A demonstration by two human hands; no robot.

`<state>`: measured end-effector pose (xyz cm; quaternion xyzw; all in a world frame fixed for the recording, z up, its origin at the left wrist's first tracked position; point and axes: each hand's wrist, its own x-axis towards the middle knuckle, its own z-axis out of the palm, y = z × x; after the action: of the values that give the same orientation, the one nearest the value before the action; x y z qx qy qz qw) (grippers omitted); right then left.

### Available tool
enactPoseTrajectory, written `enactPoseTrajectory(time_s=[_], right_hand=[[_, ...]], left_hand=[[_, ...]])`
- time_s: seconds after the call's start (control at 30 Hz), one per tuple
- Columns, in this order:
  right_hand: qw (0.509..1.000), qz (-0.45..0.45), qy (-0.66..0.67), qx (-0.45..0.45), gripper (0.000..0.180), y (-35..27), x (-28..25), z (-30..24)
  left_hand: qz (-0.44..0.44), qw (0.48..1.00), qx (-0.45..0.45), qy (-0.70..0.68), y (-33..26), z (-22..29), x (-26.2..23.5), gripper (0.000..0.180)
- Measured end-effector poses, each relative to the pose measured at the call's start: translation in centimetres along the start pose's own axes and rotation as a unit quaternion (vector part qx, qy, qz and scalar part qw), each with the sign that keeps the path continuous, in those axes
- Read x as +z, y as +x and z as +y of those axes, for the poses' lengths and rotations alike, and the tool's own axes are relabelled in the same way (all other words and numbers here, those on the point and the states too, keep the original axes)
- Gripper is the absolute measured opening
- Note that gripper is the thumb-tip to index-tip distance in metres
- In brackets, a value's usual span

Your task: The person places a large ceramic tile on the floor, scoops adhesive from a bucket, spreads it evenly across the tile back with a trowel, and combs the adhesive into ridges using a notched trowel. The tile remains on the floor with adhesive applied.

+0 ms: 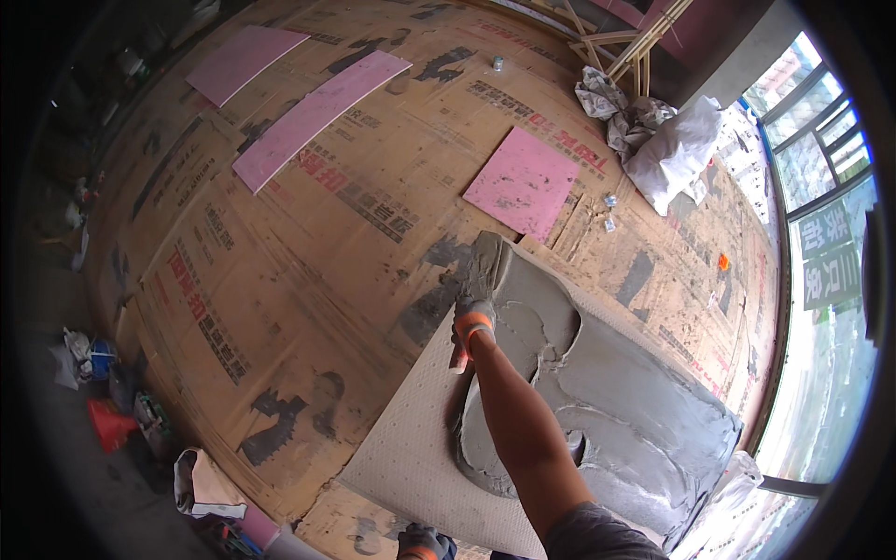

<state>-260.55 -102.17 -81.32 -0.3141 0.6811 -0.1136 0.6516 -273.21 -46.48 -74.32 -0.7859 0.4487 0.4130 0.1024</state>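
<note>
Right hand (474, 322): tool (458, 359) — long axis near-far, red end nearest.

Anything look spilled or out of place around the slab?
Yes: ragged dark patches mar the brown floor covering left of the slab, unlike its neat printing. Smears or tears, I can't tell.
</note>
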Motion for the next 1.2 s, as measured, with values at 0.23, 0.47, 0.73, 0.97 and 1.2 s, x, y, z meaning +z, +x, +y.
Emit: enactPoseTrajectory(time_s=[0.23, 0.47, 0.73, 0.97, 1.2], right_hand=[[0.948, 0.022, -0.245, -0.201, 0.036, -3.0, -7.1, -4.3], [0.889, -0.029, -0.434, -0.14, 0.038, 0.1, -15.8, -5.1], [0.959, 0.088, -0.268, 0.024, 0.034, 4.7, -30.2, -5.7], [0.989, 0.04, -0.13, -0.059, 0.035, -8.6, -24.0, -5.4], [0.962, -0.12, -0.235, -0.071, 0.034, -4.7, -13.5, -9.6]], left_hand=[[-0.006, 1.0, 0.016, 0.024, 0.9, -0.7, 2.7, 0.041], [0.001, 0.999, -0.002, 0.042, 0.6, -2.2, 5.8, 0.038], [0.175, 0.961, 0.124, 0.173, 2.0, -5.4, 13.0, 0.052], [0.146, 0.97, 0.147, 0.125, 1.0, -4.7, 11.3, 0.05], [0.206, 0.9, 0.137, 0.358, 0.4, -8.7, 12.7, 0.039]])
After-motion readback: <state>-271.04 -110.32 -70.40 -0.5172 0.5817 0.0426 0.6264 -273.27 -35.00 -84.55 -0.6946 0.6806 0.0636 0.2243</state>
